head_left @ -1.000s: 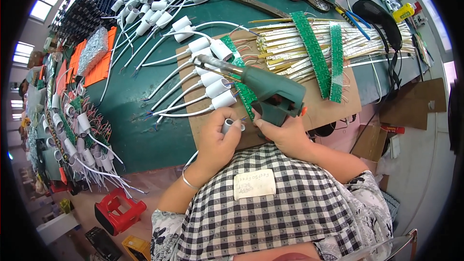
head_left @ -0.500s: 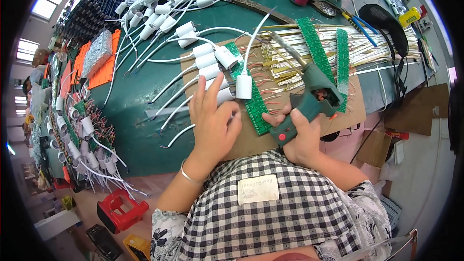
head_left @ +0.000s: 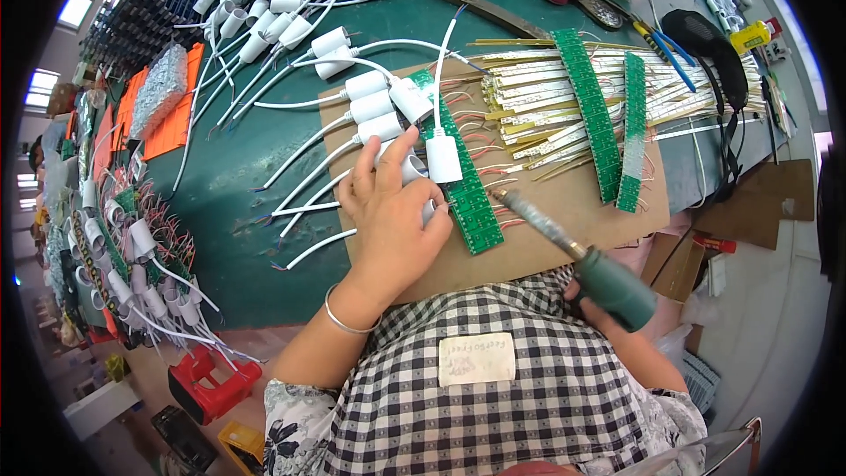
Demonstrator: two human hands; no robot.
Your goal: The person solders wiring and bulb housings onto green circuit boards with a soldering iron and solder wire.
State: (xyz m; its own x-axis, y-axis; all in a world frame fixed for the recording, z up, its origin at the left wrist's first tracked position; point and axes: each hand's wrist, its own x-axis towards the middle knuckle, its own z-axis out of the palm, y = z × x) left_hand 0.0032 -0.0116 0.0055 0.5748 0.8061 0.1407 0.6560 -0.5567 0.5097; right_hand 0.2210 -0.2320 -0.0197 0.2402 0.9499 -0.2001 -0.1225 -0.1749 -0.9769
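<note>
Left hand, thumb and forefinger pinching a white socket, left of green board; right hand, fingers mostly hidden, holding green soldering gun, now swung nearer, tip thus beside board.

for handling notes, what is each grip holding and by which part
Right grip: green soldering gun, exact hold hidden behind its body. Left grip: white socket, near its open end.

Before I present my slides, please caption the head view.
Left hand on a white socket; right hand holding a green soldering iron.
</note>
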